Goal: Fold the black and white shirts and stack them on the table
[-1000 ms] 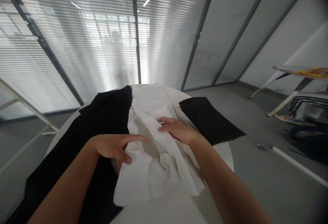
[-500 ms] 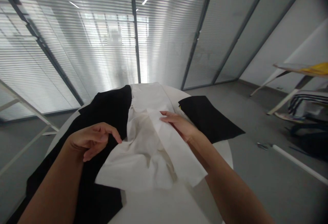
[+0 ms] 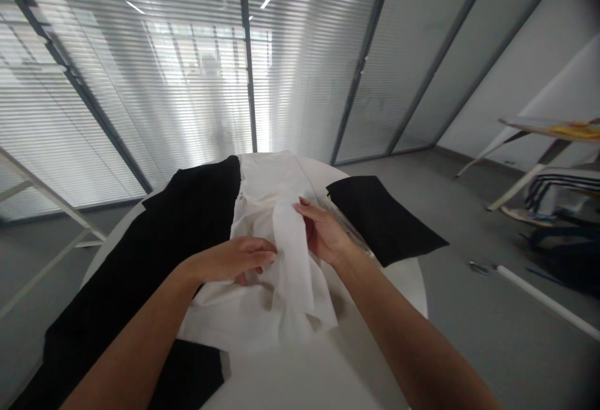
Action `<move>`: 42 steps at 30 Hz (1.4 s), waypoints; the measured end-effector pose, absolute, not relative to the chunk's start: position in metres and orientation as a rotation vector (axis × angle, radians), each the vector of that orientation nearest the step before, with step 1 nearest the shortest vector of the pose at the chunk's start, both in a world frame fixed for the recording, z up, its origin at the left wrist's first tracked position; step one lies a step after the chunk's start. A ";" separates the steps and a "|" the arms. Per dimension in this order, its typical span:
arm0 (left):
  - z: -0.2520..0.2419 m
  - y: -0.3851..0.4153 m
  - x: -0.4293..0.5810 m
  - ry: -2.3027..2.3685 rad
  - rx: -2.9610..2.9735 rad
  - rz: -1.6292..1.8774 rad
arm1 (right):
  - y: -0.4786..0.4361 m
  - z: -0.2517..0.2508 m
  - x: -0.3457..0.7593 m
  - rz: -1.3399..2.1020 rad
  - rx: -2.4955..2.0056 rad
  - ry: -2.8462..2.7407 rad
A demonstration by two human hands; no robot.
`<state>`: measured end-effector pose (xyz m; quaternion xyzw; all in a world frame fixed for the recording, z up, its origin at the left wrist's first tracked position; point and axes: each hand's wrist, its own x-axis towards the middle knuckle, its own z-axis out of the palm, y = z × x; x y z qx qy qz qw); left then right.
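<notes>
A wrinkled white cloth (image 3: 293, 260) lies over the middle of the round white table (image 3: 281, 372), with a long strip of it folded over and raised. My right hand (image 3: 325, 232) holds the strip's right edge between thumb and fingers. From the other side my left hand (image 3: 239, 259) meets the strip's left edge, thumb and forefinger closed there; its lower fingers curl over the cloth. Black cloth (image 3: 187, 216) spreads under and beside my left forearm and hangs past the table's near left edge. Whether the white piece is a garment I cannot tell.
A flat black piece (image 3: 384, 219) overhangs the table's right edge, beside a clear plastic strip. White metal legs (image 3: 60, 204) stand at left. On the floor at right lies a white pole (image 3: 548, 300), near another table (image 3: 529, 124) holding something yellow. Glass partitions with blinds rise behind.
My left hand has moved right from above the black cloth onto the white cloth. The folded strip has been drawn left and stands more upright in my right hand.
</notes>
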<state>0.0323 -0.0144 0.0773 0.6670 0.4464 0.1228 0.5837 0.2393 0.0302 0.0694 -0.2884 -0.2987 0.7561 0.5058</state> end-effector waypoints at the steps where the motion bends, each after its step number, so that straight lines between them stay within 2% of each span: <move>1: 0.078 -0.016 0.033 1.013 1.547 0.324 | 0.030 0.069 0.239 1.828 -0.661 -0.732; 8: 0.066 -0.008 0.040 0.974 1.218 0.791 | 0.028 0.066 0.242 1.716 -0.653 -1.163; 15: 0.083 -0.007 0.025 0.890 0.959 1.172 | 0.017 0.067 0.245 1.162 -0.882 -1.965; 18: 0.086 -0.007 0.012 0.859 0.983 1.079 | 0.010 0.068 0.245 1.056 -0.873 -2.142; 22: 0.086 -0.011 -0.008 0.788 1.081 0.833 | 0.008 0.065 0.246 1.118 -0.941 -2.391; 29: 0.091 -0.019 -0.037 0.724 1.460 0.113 | 0.006 0.065 0.249 1.235 -0.845 -2.656; 32: 0.082 -0.011 -0.031 0.935 1.465 0.289 | 0.007 0.067 0.248 1.221 -0.825 -2.661; 35: 0.063 0.005 -0.014 1.539 1.670 0.609 | 0.015 0.063 0.247 0.960 -1.047 -2.532; 38: 0.044 0.018 0.000 2.061 1.924 0.465 | 0.026 0.053 0.249 0.439 -1.518 -2.320; 40: 0.036 0.022 0.006 2.151 1.965 0.316 | 0.033 0.045 0.253 0.179 -1.798 -2.196; 42: 0.033 0.022 0.009 2.088 1.954 0.290 | 0.038 0.037 0.258 0.087 -1.950 -2.156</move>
